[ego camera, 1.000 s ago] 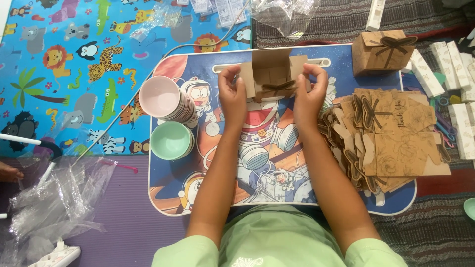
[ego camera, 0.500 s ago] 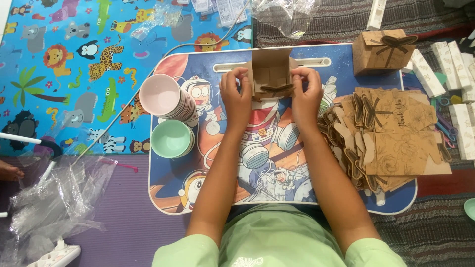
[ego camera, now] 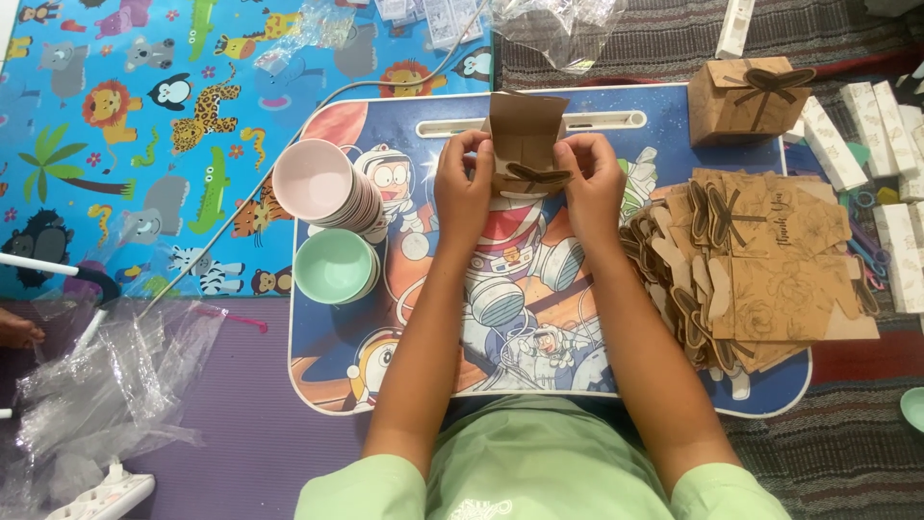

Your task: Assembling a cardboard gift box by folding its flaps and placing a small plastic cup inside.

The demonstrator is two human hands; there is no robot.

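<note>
Both hands close their grip on one small brown kraft-paper gift box (ego camera: 525, 144): the left hand (ego camera: 464, 188) pinches its left side and the right hand (ego camera: 589, 183) its right, steadying it upright over the cartoon-printed lap surface (ego camera: 423, 318) so the bow-shaped flaps meet. Right of it lies a stack of flat unfolded brown box blanks (ego camera: 760, 270); left, stacked pink bowls (ego camera: 318, 183) and a mint-green bowl (ego camera: 334, 267).
</note>
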